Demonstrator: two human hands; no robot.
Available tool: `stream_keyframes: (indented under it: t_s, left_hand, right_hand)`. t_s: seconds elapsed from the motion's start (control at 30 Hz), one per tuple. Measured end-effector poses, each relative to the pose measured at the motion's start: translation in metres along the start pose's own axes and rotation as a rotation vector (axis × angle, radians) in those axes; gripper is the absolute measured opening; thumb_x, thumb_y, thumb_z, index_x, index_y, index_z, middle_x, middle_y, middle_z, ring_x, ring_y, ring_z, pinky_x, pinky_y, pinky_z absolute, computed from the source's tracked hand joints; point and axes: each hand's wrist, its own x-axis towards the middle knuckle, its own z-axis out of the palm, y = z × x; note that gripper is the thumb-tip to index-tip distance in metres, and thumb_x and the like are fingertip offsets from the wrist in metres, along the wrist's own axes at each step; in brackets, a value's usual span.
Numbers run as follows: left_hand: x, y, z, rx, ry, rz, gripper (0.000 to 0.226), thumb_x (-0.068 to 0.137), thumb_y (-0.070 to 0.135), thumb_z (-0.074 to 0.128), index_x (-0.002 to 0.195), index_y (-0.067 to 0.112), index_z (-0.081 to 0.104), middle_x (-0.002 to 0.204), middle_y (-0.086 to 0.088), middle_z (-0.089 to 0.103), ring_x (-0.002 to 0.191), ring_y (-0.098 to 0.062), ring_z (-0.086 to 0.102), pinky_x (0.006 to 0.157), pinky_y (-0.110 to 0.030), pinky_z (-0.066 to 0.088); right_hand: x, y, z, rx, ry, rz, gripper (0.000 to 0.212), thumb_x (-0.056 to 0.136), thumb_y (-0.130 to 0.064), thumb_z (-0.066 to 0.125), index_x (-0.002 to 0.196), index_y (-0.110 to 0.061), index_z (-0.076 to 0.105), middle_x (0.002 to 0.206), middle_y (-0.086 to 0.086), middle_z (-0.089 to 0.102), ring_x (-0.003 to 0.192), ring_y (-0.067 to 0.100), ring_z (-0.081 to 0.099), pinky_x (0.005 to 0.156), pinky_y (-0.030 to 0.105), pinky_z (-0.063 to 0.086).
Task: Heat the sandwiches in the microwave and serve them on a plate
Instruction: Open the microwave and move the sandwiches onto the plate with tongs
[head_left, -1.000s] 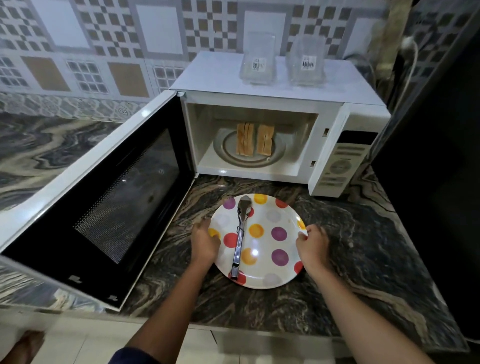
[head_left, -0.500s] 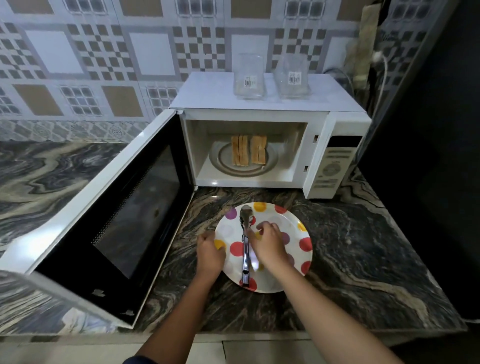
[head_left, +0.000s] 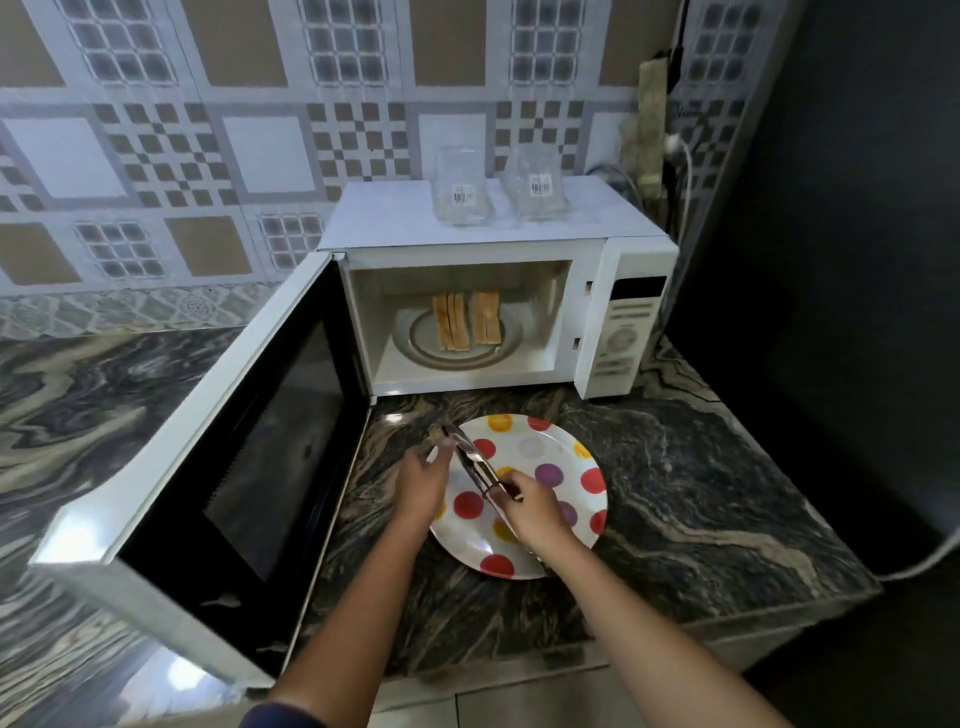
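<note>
Steel tongs (head_left: 475, 460), flat on the white polka-dot plate (head_left: 467, 538) 0.5 s ago, are now lifted, tilted, gripped by the right hand (head_left: 535, 512). The left hand (head_left: 421, 480) is taken off the rim, fingers spread by the tong tip; contact unclear. Toasted sandwiches (head_left: 451, 322) are kept inside the open white microwave (head_left: 384, 218). Barcode stickers on two clear glasses (head_left: 461, 195): unreadable.

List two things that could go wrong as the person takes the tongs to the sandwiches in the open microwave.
1. The sandwiches stand on edge on the turntable; a loose pinch from the tongs in the right hand could topple or drop one.
2. The open microwave door juts out beside the left hand; bumping it might shake the glass containers on top.
</note>
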Motion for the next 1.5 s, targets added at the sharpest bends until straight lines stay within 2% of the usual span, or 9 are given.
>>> stream_keyframes:
  t_s: [0.1, 0.23, 0.43, 0.6, 0.73, 0.87, 1.07, 1.3, 1.5]
  left_hand:
    - [0.0, 0.02, 0.005, -0.404, -0.145, -0.113, 0.065, 0.079, 0.061, 0.058, 0.112, 0.004, 0.056, 0.102, -0.005, 0.063, 0.1, -0.023, 0.061, 0.07, -0.029, 0.045]
    - [-0.005, 0.042, 0.008, -0.655, -0.237, -0.103, 0.036, 0.095, 0.028, 0.05, 0.11, -0.005, 0.056, 0.087, -0.012, 0.065, 0.063, -0.011, 0.069, 0.051, -0.02, 0.053]
    - [-0.021, 0.062, 0.002, -0.87, -0.16, -0.003, 0.022, 0.097, 0.021, 0.046, 0.082, 0.007, 0.056, 0.066, -0.002, 0.056, 0.058, -0.013, 0.057, 0.06, -0.022, 0.051]
    - [-0.033, 0.063, -0.007, -1.089, -0.178, 0.03, 0.028, 0.099, 0.02, 0.043, 0.076, 0.007, 0.051, 0.064, -0.002, 0.046, 0.058, -0.012, 0.044, 0.06, -0.02, 0.043]
    - [-0.03, 0.06, -0.015, -1.154, -0.174, 0.035, 0.029, 0.098, 0.025, 0.044, 0.074, 0.011, 0.051, 0.062, 0.002, 0.048, 0.058, -0.01, 0.046, 0.064, -0.02, 0.045]
    - [-0.032, 0.062, -0.019, -1.165, -0.225, 0.056, 0.028, 0.098, 0.025, 0.045, 0.074, 0.013, 0.051, 0.057, 0.005, 0.051, 0.053, -0.007, 0.05, 0.06, -0.018, 0.049]
    - [-0.033, 0.064, -0.024, -1.124, -0.321, 0.114, 0.028, 0.098, 0.021, 0.044, 0.075, 0.01, 0.053, 0.057, 0.003, 0.052, 0.052, -0.008, 0.051, 0.059, -0.018, 0.05]
    - [-0.024, 0.064, -0.03, -1.128, -0.466, 0.111, 0.027, 0.099, 0.02, 0.041, 0.075, 0.01, 0.051, 0.057, 0.003, 0.05, 0.052, -0.007, 0.049, 0.059, -0.018, 0.048]
    - [-0.015, 0.063, -0.026, -1.062, -0.479, 0.102, 0.025, 0.098, 0.02, 0.043, 0.079, 0.008, 0.053, 0.062, 0.001, 0.054, 0.056, -0.009, 0.056, 0.063, -0.02, 0.053]
  right_hand:
    - [-0.01, -0.006, -0.011, -0.046, -0.033, -0.132, 0.018, 0.093, -0.022, 0.053, 0.103, -0.012, 0.063, 0.099, 0.003, 0.064, 0.089, 0.015, 0.057, 0.07, 0.023, 0.043]
    - [-0.018, -0.008, -0.018, -0.059, -0.011, -0.248, 0.014, 0.092, -0.021, 0.055, 0.101, -0.014, 0.062, 0.098, 0.002, 0.063, 0.091, 0.017, 0.059, 0.077, 0.031, 0.048]
    - [-0.035, -0.009, -0.019, 0.103, -0.052, -0.183, 0.014, 0.092, -0.037, 0.052, 0.1, -0.027, 0.058, 0.097, -0.002, 0.068, 0.092, 0.015, 0.066, 0.082, 0.036, 0.054]
    - [-0.043, -0.017, -0.031, 0.126, 0.005, -0.159, 0.013, 0.093, -0.027, 0.055, 0.081, -0.021, 0.055, 0.089, 0.001, 0.07, 0.079, 0.013, 0.067, 0.062, 0.019, 0.048]
    - [-0.043, -0.002, -0.043, -0.007, -0.063, -0.107, 0.021, 0.085, -0.032, 0.064, 0.076, -0.016, 0.053, 0.085, 0.006, 0.066, 0.081, 0.024, 0.063, 0.07, 0.034, 0.047]
    - [-0.041, 0.0, -0.054, -0.102, -0.178, -0.073, 0.038, 0.073, -0.043, 0.069, 0.092, -0.013, 0.056, 0.093, 0.01, 0.063, 0.088, 0.025, 0.062, 0.078, 0.039, 0.049]
    - [-0.046, -0.025, -0.047, 0.075, -0.287, -0.089, 0.03, 0.093, -0.044, 0.049, 0.091, -0.015, 0.057, 0.08, -0.002, 0.069, 0.079, 0.013, 0.066, 0.072, 0.028, 0.049]
    - [-0.042, -0.038, -0.046, 0.287, -0.421, 0.006, 0.048, 0.096, -0.051, 0.034, 0.087, -0.009, 0.055, 0.048, -0.004, 0.057, 0.049, 0.01, 0.059, 0.055, 0.02, 0.049]
    - [-0.032, -0.032, -0.05, 0.426, -0.49, 0.044, 0.045, 0.095, -0.052, 0.035, 0.086, -0.011, 0.053, 0.049, -0.004, 0.041, 0.032, 0.006, 0.03, 0.033, 0.016, 0.027]
